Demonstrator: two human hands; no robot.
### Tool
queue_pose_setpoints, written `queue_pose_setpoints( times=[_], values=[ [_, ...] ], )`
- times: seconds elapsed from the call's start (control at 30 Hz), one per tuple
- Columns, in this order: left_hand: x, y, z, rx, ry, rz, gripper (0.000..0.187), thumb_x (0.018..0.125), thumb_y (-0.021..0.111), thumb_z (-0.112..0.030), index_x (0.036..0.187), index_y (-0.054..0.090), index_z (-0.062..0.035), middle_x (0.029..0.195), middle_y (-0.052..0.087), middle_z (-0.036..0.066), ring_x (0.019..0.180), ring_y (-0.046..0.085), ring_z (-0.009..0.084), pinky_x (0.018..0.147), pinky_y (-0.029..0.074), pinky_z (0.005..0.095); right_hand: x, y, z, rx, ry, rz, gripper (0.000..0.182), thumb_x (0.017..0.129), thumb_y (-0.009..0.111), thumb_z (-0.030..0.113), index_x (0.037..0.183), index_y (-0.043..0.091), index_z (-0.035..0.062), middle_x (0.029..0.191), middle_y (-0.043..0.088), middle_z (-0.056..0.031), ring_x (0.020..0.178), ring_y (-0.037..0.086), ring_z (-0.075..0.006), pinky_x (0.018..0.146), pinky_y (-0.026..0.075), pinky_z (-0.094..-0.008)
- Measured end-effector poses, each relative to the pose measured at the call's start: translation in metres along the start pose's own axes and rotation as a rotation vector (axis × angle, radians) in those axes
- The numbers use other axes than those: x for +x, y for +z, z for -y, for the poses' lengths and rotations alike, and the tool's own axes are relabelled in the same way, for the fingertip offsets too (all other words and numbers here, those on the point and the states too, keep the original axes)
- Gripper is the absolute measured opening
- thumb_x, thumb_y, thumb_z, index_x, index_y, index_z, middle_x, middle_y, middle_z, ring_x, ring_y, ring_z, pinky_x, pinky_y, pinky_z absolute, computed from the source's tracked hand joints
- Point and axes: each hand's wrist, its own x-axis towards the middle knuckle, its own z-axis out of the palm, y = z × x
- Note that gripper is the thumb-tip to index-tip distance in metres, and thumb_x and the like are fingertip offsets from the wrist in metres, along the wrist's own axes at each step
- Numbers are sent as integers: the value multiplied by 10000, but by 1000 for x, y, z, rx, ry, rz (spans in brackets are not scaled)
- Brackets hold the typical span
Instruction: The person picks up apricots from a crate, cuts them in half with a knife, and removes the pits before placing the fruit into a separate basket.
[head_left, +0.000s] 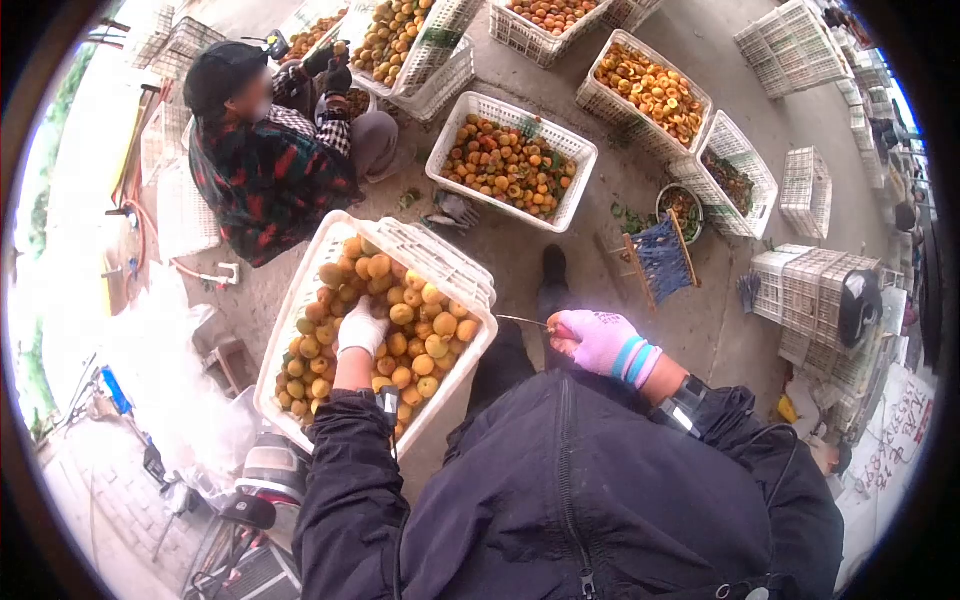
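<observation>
My left hand, in a white glove, reaches down among the apricots in a white plastic crate. Its fingertips are hidden between the fruit, so I cannot see whether they grip one. My right hand wears a pink-purple glove with blue bands at the cuff. It is closed around the reddish handle of a thin knife, whose narrow blade points left toward the crate's right side. The crate is tilted in view and rests on another crate's rim.
A seated person works at the upper left beside crates of fruit. Ahead stand a crate of apricots and one of halved apricots. A blue-strapped stool, a bucket and stacked crates are to the right. Grey gloves lie on the floor.
</observation>
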Motion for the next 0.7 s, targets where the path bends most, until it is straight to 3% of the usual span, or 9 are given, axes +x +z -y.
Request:
queue_pose_setpoints(
  times=[0.1,0.17,0.23,0.27,0.3,0.43,0.5,0.63,0.7],
  values=[
    [-11,2,7,-60,21,-127,490,770,670,-248,1206,546,-65,1109,632,242,1072,593,378,903,480,420,2,-9,-7,6,2,9,244,877,602,261,1059,604,99,920,669,-122,882,650,-315,743,502,-399],
    [-9,9,24,-59,47,-224,477,778,688,-247,1173,544,-21,1057,662,222,990,646,325,854,503,384,3,-15,-12,19,9,14,245,877,601,261,1061,605,99,921,669,-125,881,650,-317,744,501,-401],
    [-12,8,36,-603,-22,-302,444,791,707,-244,1120,546,7,952,674,167,837,648,232,776,514,326,4,-22,-18,14,2,-10,254,873,608,260,1068,604,98,932,670,-130,891,650,-320,754,500,-405],
    [-8,8,44,-605,-19,-416,387,802,736,-194,1077,539,-4,882,639,102,720,584,161,695,502,276,4,-24,-21,20,1,-11,254,873,608,260,1068,604,98,932,670,-130,891,650,-320,754,500,-405],
    [-11,12,53,-959,-11,-392,338,813,741,-127,1063,536,-28,903,625,77,703,584,157,659,504,269,4,-27,-24,28,10,-11,255,872,610,259,1071,605,98,937,671,-131,896,649,-322,758,500,-405],
    [-62,-30,-4,-1251,101,-389,327,828,743,-122,1067,533,-47,972,617,61,799,601,135,644,508,246,6,-39,-35,43,2,-11,258,871,618,259,1074,606,100,951,671,-136,911,645,-330,767,500,-407],
    [-88,-55,-65,-1417,202,-201,353,849,725,-155,1121,537,-32,1014,624,55,877,611,144,745,515,258,5,-46,-39,46,5,-20,254,872,618,260,1068,608,98,953,669,-138,913,643,-334,768,500,-408],
    [-98,-85,-150,-1422,495,59,622,877,689,-155,1402,371,-58,1342,466,119,1216,476,212,1060,354,322,10,-52,-49,24,2,-19,252,873,620,260,1060,616,91,958,667,-142,914,640,-338,766,499,-413],
    [-72,-81,-140,-1479,592,-49,703,880,682,-144,1455,284,-65,1431,364,119,1292,399,229,1088,320,336,9,-60,-46,33,60,-36,255,873,622,256,1067,620,91,965,669,-140,913,640,-337,766,499,-416]
  ],
)
